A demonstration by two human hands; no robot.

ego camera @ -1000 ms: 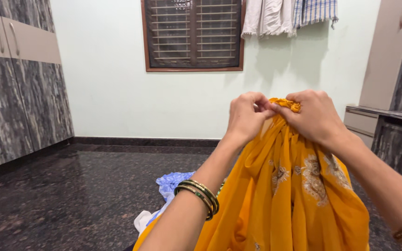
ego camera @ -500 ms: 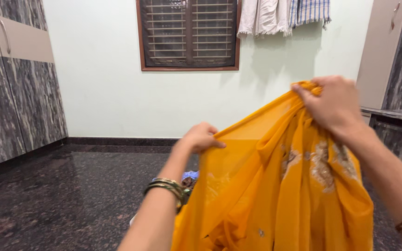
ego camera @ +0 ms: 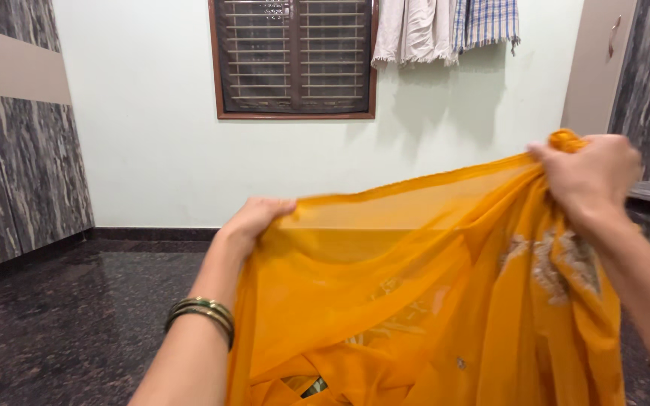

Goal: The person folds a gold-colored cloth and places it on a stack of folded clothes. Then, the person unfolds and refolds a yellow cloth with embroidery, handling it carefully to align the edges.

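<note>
**Orange cloth stretched wide between two hands**

The hands are now well apart; a second ago they met together at one bunched corner of the orange cloth [ego camera: 385,301]. The left hand [ego camera: 253,219] has slid out along the cloth's top edge and pinches it, fingers closed over the hem. The right hand [ego camera: 592,177] is clenched on a gathered knot of the cloth, held higher than the left. The edge between them runs taut and slanted, the rest hanging below in sheer folds with pale embroidery under the right hand. Bangles [ego camera: 201,314] ring the left wrist beside the cloth. Behind the cloth are the barred window [ego camera: 295,56], towels [ego camera: 445,26] hung to its right, and a grey wardrobe [ego camera: 9,135] far left.
</note>
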